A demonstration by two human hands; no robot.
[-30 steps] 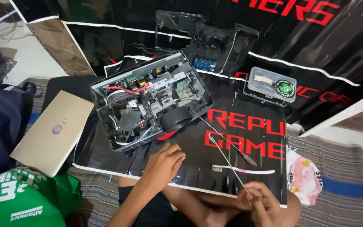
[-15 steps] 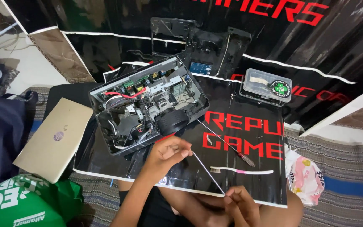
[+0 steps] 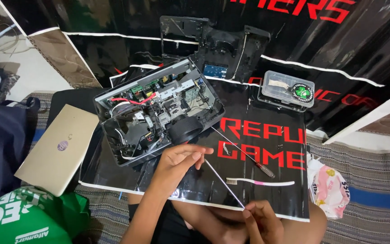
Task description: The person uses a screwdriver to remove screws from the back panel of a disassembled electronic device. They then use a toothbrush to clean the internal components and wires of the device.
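Observation:
My left hand (image 3: pixel 177 163) pinches the far end of a thin white stick (image 3: pixel 224 183), just in front of an opened black device (image 3: pixel 159 108) with exposed boards, wires and a round lens housing. My right hand (image 3: pixel 262 221) pinches the stick's near end, low over my lap. The stick slants between the two hands above the black printed mat (image 3: pixel 267 135). A long screwdriver (image 3: pixel 244 153) and a white and pink toothbrush (image 3: pixel 260 182) lie on the mat right of the stick.
The device's black cover panel (image 3: pixel 217 45) lies behind it. A clear plastic box (image 3: pixel 287 90) sits at the back right. A beige laptop (image 3: pixel 57 149) and a green bag (image 3: pixel 28 217) are on the left, a white and pink plastic bag (image 3: pixel 330 187) on the right.
My left hand rose from the mat and took hold of the stick's far end. My right hand, still holding the near end, shifted slightly left.

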